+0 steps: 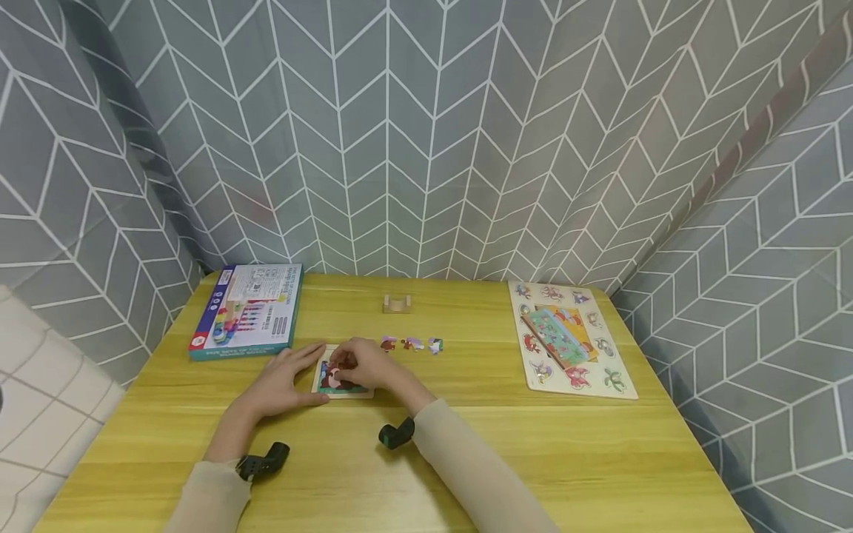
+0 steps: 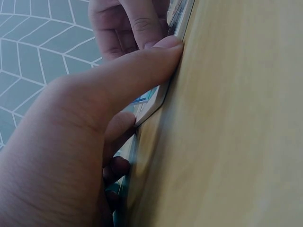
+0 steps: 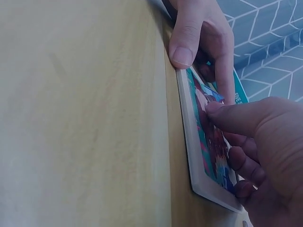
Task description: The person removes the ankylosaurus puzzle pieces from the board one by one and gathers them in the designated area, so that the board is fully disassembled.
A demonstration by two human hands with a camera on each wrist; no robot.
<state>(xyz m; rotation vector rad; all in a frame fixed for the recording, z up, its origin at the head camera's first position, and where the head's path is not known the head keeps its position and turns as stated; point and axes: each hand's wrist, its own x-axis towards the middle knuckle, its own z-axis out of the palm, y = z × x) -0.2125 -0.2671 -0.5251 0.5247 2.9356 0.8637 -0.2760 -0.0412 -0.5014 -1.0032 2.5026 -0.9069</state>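
Observation:
A small jigsaw puzzle (image 1: 343, 387) in a pale wooden frame lies on the table, its picture brown, pink and teal. My left hand (image 1: 283, 381) holds the frame at its left side, with the thumb on the near edge and the other fingers farther back. My right hand (image 1: 368, 363) is over the picture, thumb and fingers bent at a puzzle piece (image 3: 203, 101); the fingers partly hide it. In the right wrist view the right thumb (image 3: 232, 116) touches the picture's surface. Several loose puzzle pieces (image 1: 408, 343) lie just beyond the right hand.
A boxed set (image 1: 263, 340) stands at the back left. A small wooden holder (image 1: 396, 304) is at the back middle. On the right, a white pegboard puzzle (image 1: 566, 381) bears another small picture puzzle (image 1: 560, 337). A patterned curtain (image 1: 413, 148) hangs behind the table (image 1: 533, 459).

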